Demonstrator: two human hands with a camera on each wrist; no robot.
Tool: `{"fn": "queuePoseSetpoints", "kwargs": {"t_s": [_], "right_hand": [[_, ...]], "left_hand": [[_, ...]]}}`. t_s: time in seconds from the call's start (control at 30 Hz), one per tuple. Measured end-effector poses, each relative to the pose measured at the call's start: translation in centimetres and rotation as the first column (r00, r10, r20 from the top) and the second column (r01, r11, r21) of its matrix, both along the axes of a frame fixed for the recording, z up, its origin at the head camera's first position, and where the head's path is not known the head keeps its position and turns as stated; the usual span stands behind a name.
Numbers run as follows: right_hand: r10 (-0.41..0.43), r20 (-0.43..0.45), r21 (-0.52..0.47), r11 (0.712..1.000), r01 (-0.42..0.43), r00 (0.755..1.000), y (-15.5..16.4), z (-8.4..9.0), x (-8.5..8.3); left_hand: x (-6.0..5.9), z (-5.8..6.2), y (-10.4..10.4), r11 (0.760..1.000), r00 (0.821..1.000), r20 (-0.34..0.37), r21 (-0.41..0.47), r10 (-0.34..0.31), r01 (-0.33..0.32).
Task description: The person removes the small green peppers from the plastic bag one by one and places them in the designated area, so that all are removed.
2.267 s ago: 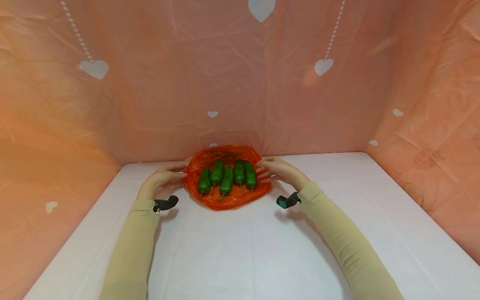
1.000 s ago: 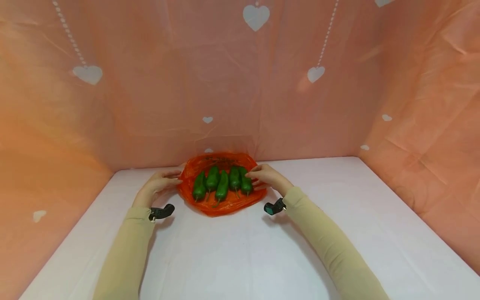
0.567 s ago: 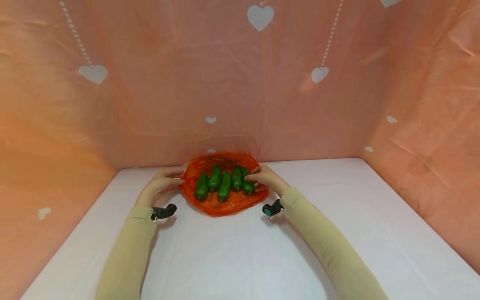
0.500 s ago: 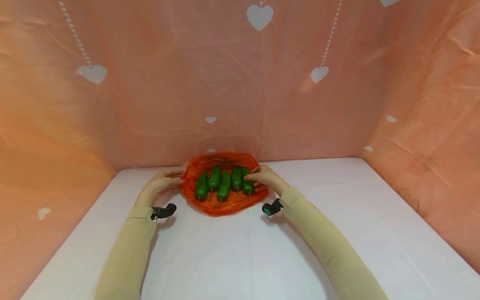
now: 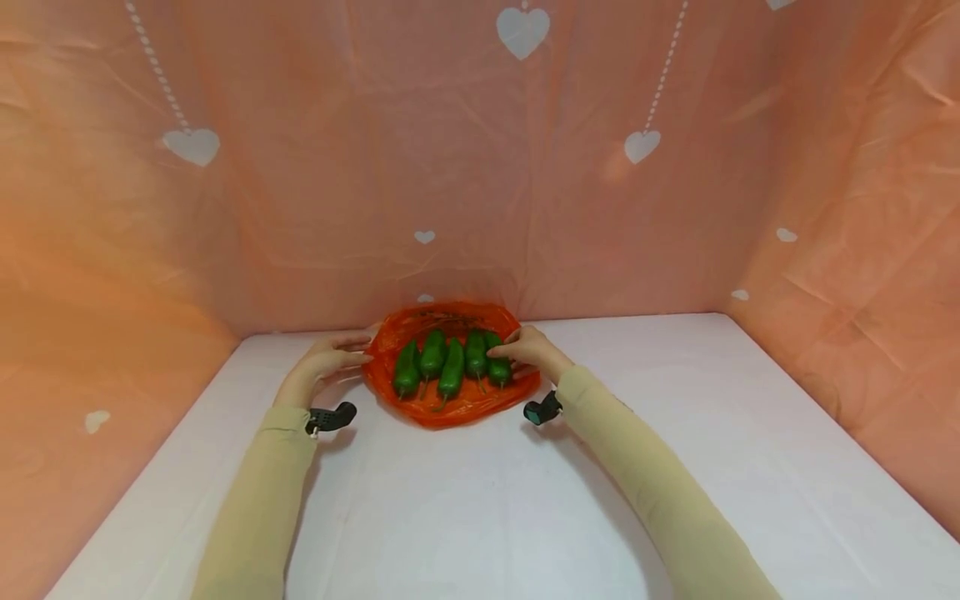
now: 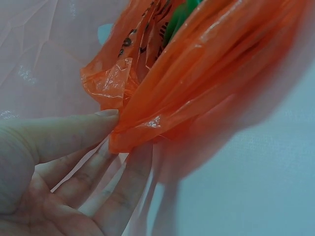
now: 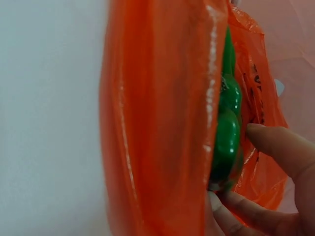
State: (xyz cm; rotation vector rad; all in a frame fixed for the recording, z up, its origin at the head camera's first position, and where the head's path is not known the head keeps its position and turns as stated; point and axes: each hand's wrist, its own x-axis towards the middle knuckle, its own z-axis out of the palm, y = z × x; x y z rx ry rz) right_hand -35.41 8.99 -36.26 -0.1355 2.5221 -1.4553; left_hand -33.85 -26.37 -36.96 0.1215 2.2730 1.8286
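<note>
Moved inward since two seconds back: right hand [image 5: 529, 350] off the bag's outer edge and onto the rightmost pepper [image 5: 498, 364]; left hand [image 5: 324, 364] barely shifted. Counted five green peppers [image 5: 452, 367], side by side, stems toward the camera, all lying on one orange plastic bag [image 5: 450, 402]. Counted two hands, two beige sleeves [image 5: 645, 483], two dark wrist cameras [image 5: 542, 410], one per wrist. Bag spread at the far middle of the white bench [image 5: 480, 508], close to the pink backdrop [image 5: 465, 150] printed with white hearts.

Left hand: palm down beside the bag's left edge, fingers nearly straight. From the left wrist view [image 6: 59, 167], thumb tip [image 6: 101, 120] pressed on the crumpled edge of the bag [image 6: 197, 73] with fingers lying under it — grip pinching the film lightly.

Right hand: reached over the bag's right side, fingers curved inward. From the right wrist view [image 7: 275, 196], thumb [image 7: 275, 145] and fingers [image 7: 246, 209] closed around the end pepper [image 7: 225, 147], orange film [image 7: 157, 123] bunched up in front — grip grasping that pepper. Both forearms angled in toward the bag.
</note>
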Motion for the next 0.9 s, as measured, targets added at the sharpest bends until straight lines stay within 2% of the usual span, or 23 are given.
{"fn": "queuePoseSetpoints", "kwargs": {"t_s": [0.37,0.7,0.9], "right_hand": [[-0.004,-0.028,0.051,0.999,0.005,1.0,-0.36,-0.1,-0.12],[-0.018,0.005,0.034,0.999,0.018,1.0,-0.2,-0.02,-0.21],[-0.022,0.034,0.027,0.999,0.021,0.999,-0.25,0.19,-0.17]], "left_hand": [[0.07,-0.19,-0.19,1.0,0.999,-0.039,-0.019,-0.003,0.002],[0.03,-0.06,-0.17,1.0,0.999,-0.047,-0.014,-0.009,0.009],[-0.01,-0.06,-0.05,1.0,1.0,-0.025,-0.022,0.006,-0.006]]}}
